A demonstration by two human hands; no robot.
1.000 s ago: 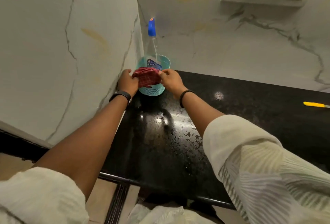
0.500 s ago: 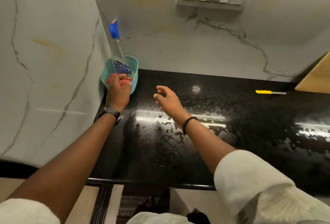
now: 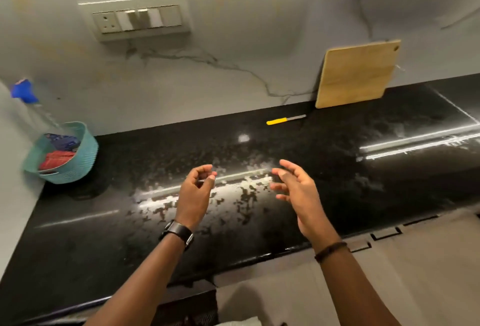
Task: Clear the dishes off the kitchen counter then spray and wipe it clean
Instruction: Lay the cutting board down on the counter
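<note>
The black speckled counter gleams wet under streaks of reflected light. In the far left corner a teal basket holds the folded red cloth and a clear spray bottle with a blue nozzle. My left hand hovers over the counter's middle, fingers loosely curled and empty. My right hand hovers beside it with fingers spread, also empty. Both are well to the right of the basket.
A yellow-handled knife lies on the counter near the back wall. A wooden cutting board leans against the marble wall at the right. A switch panel sits on the wall above. The counter's front edge runs below my wrists.
My left hand dropped the red cloth into the basket and pulled back. Both hands moved right to the counter's middle, and my view swung right, bringing the cutting board into sight.
</note>
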